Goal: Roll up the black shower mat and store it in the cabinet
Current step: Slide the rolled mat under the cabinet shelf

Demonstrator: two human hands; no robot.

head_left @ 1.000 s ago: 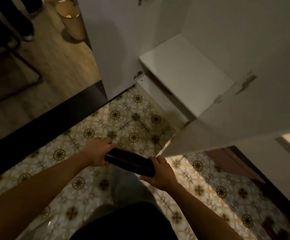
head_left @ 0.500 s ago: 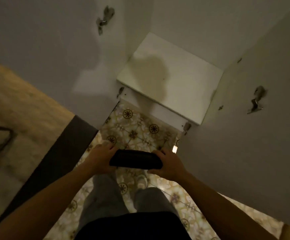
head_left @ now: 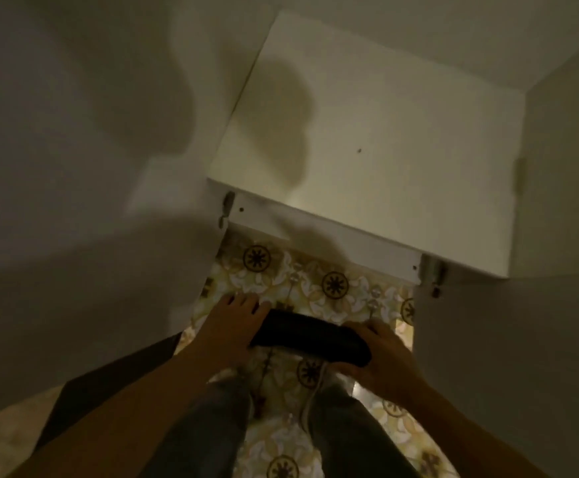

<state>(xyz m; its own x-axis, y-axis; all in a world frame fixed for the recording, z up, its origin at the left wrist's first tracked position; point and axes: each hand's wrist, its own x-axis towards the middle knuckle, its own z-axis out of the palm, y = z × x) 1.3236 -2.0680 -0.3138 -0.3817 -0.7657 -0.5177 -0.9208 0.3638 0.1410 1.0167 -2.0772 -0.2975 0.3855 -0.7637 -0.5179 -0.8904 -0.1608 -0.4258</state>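
In front of the open cabinet [head_left: 377, 139], in the head view, the black shower mat [head_left: 310, 338] is held as a tight roll, level and crosswise, above the patterned floor tiles [head_left: 315, 284] and the person's legs [head_left: 212, 426]. The left hand [head_left: 227, 326] is wrapped around the mat's left end and the right hand [head_left: 383, 357] is closed around its right end, so both hands are gripping the roll. The rolling is judged done; the storing is not, since the mat is held short of the cabinet's bare white shelf [head_left: 402, 188], near its front edge and not touching it. Both cabinet doors [head_left: 74, 201] are swung open to either side, so nothing is seen to block the way in. What is left is to carry the roll forward, set it down on the shelf and presumably shut the doors. Compared with the frame half a second earlier, the shelf is seen larger and closer, the hinges are nearly out of view, and the mat is tilted slightly, its right end lower.
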